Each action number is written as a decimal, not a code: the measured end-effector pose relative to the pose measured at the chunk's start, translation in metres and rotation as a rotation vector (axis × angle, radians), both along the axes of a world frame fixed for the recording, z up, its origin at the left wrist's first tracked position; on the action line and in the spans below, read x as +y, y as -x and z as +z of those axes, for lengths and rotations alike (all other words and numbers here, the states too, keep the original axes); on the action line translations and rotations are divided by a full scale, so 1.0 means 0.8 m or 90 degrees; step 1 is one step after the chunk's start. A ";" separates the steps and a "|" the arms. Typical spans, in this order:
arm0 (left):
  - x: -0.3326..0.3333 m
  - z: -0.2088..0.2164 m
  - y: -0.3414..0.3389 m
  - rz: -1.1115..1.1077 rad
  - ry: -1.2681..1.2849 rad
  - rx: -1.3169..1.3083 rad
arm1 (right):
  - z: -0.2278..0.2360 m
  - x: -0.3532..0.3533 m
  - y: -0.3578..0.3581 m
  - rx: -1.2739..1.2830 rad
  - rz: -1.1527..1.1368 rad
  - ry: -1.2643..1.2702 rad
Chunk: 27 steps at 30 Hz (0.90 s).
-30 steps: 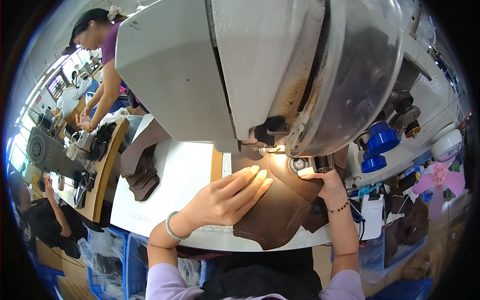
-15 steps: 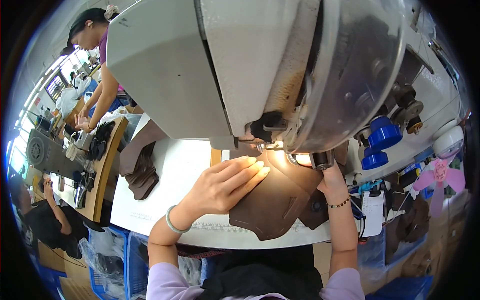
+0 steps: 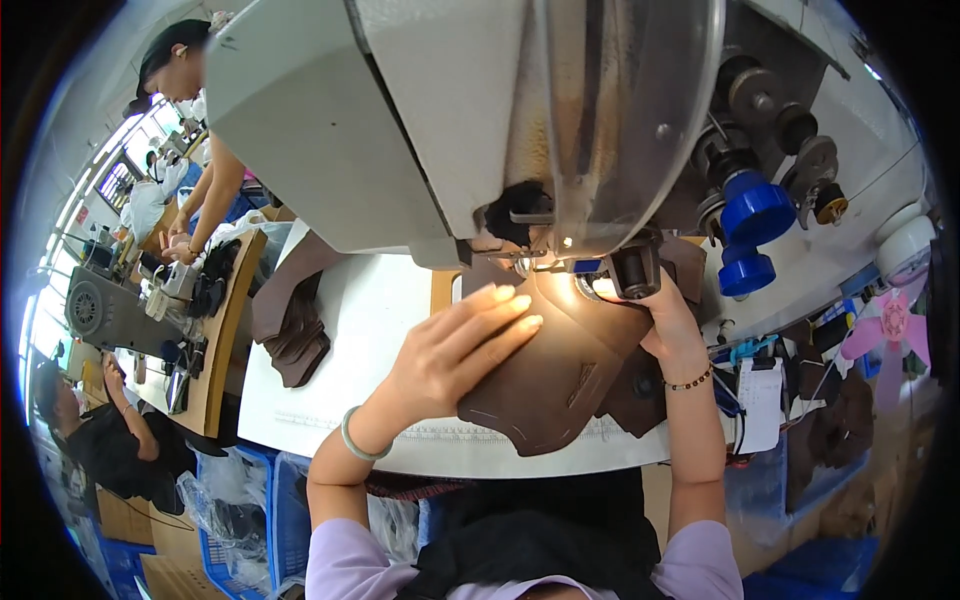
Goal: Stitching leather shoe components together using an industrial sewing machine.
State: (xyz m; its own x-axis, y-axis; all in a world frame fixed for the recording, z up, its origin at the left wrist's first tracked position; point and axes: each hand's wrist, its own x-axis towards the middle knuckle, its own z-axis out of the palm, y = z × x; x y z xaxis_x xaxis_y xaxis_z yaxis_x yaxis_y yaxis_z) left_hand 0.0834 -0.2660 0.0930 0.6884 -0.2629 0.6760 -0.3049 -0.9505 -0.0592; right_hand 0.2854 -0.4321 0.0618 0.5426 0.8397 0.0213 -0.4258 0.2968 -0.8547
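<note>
A brown leather-like piece [image 3: 530, 390] with a slit and pale marks lies under the sewing machine head [image 3: 400, 140], lit brightly near the presser area. My left hand [image 3: 450, 350] rests on its left part, fingers stretched out and nearly together. At the right edge, my right hand [image 3: 675, 325] holds the same piece. Its thumb tip shows on top, beside a small toothed metal wheel [image 3: 588, 287]; the other fingers are hidden by the piece and a dark cylinder [image 3: 636, 265] on the machine.
Stacked brown pieces [image 3: 290, 320] lie left on the white table [image 3: 365, 305]. Blue knobs [image 3: 757, 208] project from the machine at right. A pink fan [image 3: 892, 325] and a notepad [image 3: 757, 405] stand farther right. Blue crates [image 3: 290, 520] are below; two people work at left.
The whole view has shifted, so the machine and table sit higher in the picture. Both hands keep nearly the same places on the brown piece. The far person's hands have moved slightly.
</note>
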 end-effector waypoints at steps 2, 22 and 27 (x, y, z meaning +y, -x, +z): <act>-0.003 0.005 0.006 0.021 -0.016 0.024 | 0.001 0.001 0.001 -0.030 0.003 0.014; 0.019 0.003 -0.001 -0.030 0.006 0.038 | -0.030 0.009 -0.004 0.036 -0.054 -0.024; 0.022 0.002 0.000 -0.025 0.056 0.078 | -0.035 0.011 -0.004 0.049 -0.016 -0.049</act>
State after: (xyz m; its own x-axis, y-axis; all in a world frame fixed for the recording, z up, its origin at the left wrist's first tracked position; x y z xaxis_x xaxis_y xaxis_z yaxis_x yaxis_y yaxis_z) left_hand 0.0836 -0.2486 0.0949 0.7576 -0.2356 0.6088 -0.3424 -0.9374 0.0634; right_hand 0.2886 -0.4233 0.0335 0.5662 0.8232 0.0423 -0.4814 0.3718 -0.7937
